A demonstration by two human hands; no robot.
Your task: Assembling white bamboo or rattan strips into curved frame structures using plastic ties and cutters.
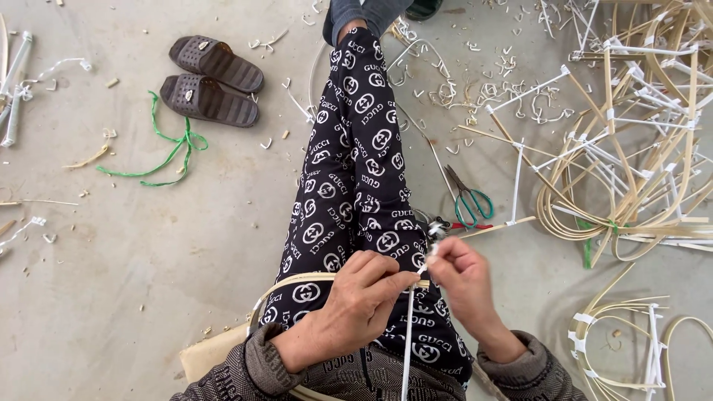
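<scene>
Hands, left (356,301) and right (457,271), each grip clamped on pale cane strip (408,338) over patterned trousers (356,171).

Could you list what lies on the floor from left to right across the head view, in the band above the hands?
Green string → pair of dark slippers → patterned trouser legs → green-handled scissors → pile of bent cane frames.

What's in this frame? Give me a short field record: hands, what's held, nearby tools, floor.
left hand: grips curved bamboo strip over lap
right hand: pinches white tape at the joint
scissors: green handles, on floor right of legs
bamboo frames: piled at right, white-taped joints
slippers: dark pair, upper left
floor: concrete, shavings, green string
</scene>
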